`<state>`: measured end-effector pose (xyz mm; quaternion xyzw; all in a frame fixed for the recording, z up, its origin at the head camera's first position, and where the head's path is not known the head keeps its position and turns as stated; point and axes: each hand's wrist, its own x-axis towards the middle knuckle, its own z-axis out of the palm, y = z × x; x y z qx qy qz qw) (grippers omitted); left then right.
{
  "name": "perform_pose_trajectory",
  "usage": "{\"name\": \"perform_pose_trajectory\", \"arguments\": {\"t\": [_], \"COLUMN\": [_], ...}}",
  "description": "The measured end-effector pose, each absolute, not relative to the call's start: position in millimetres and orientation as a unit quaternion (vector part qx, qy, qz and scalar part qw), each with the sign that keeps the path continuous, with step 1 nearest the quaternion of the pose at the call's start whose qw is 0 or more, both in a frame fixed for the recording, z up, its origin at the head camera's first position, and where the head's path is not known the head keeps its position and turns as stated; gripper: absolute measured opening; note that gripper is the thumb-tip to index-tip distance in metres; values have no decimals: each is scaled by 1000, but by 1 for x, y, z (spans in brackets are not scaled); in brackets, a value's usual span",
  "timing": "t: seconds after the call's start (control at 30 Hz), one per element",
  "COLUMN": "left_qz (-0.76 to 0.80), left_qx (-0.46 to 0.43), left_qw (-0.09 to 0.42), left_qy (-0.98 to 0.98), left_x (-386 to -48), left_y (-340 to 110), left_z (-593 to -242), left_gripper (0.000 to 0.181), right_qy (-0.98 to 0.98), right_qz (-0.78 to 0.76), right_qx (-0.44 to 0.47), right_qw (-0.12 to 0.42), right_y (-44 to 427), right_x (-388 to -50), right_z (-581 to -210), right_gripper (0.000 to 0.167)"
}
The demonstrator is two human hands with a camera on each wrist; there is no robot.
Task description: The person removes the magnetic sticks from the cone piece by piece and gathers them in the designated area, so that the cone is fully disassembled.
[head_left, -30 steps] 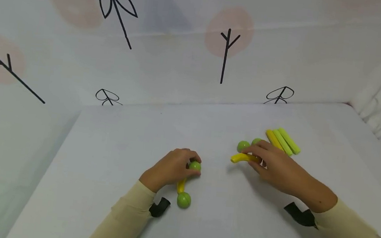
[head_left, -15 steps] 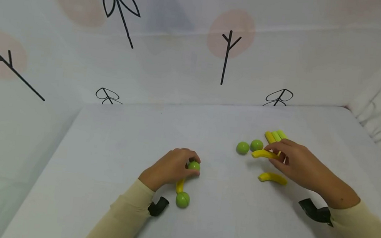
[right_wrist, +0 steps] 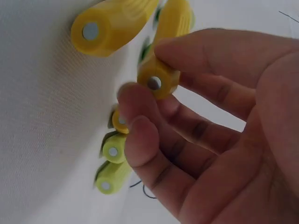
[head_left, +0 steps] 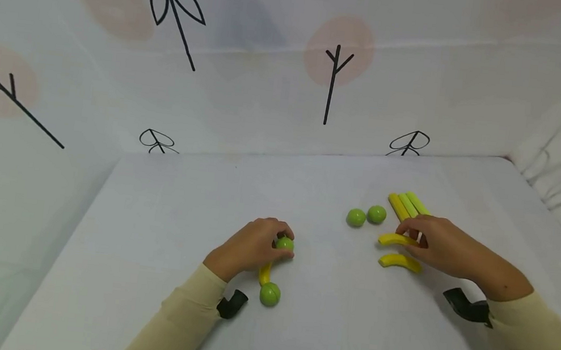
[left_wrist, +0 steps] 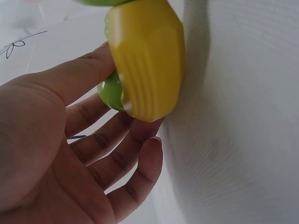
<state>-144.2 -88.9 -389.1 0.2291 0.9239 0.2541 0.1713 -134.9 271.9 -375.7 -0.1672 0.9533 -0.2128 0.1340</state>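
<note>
In the head view my left hand [head_left: 251,247] holds a green ball [head_left: 285,245] between thumb and fingers. A curved yellow stick [head_left: 264,274] runs from under that hand to a second green ball [head_left: 270,294]. The left wrist view shows this yellow stick [left_wrist: 149,60] up close, partly covering the held ball [left_wrist: 111,91]. With thumb and fingertips my right hand [head_left: 444,246] pinches another curved yellow stick [head_left: 395,240]; a silver disc shows in its end [right_wrist: 154,83] in the right wrist view. A matching curved yellow stick [head_left: 399,261] lies just nearer, apart from it.
Two green balls [head_left: 356,218] sit left of the right hand. Beyond that hand, a straight yellow stick [head_left: 398,207] and two lime sticks [head_left: 417,202] lie side by side on the white table [head_left: 195,200]. A printed cloth [head_left: 247,103] hangs behind.
My right hand has moved right, away from the two green balls, then lowered the pinched stick beside the other curved one, which has come into view. My left hand stays in place.
</note>
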Motion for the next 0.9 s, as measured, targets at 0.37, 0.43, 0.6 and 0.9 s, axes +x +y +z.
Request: {"name": "perform_pose_trajectory", "arguments": {"t": [0.37,0.43,0.6,0.9], "left_qz": [249,248,248,247], "left_qx": [234,236,235,232], "left_qw": [161,161,161,160], "left_qy": [926,926,926,927], "left_x": [-143,-143,-142,-143], "left_y": [-90,-90,-89,-89], "left_z": [-389,-388,-387,-387], "left_gripper": [30,30,30,31], "right_qy": [946,947,946,944], "right_qz": [-214,-211,-209,-212], "right_qx": [-162,-161,-157,-164], "right_qw": [181,183,190,192], "right_y": [275,276,279,281], "right_x": [-140,-140,-140,-140], "right_z": [-380,-382,-384,-382], "right_gripper": [26,26,25,23]}}
